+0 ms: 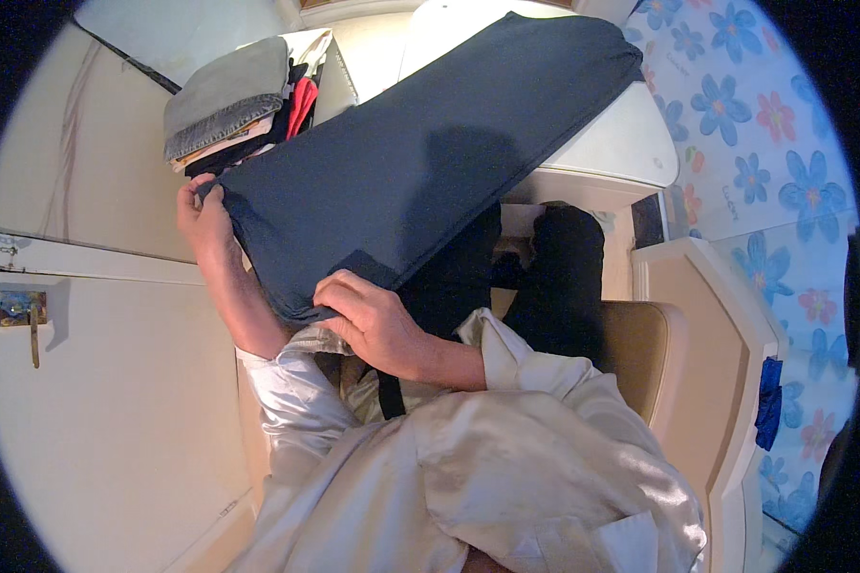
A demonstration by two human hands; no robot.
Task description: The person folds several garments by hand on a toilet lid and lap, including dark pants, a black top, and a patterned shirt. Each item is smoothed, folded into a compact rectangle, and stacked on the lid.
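A long piece of dark blue-grey cloth, doubled into a strip, stretches from my lap up to the far right over a white tabletop. It looks like a garment, but its kind I cannot make out. My left hand pinches its near left corner, beside a stack of folded clothes. At the near right corner, my right hand grips the edge between thumb and fingers. The cloth's far end lies on the table, and a shadow falls across its middle.
The white table has a rounded corner at the right. A cream cabinet door with a metal latch stands at my left. Flower-patterned wall covering runs along the right, behind a beige chair.
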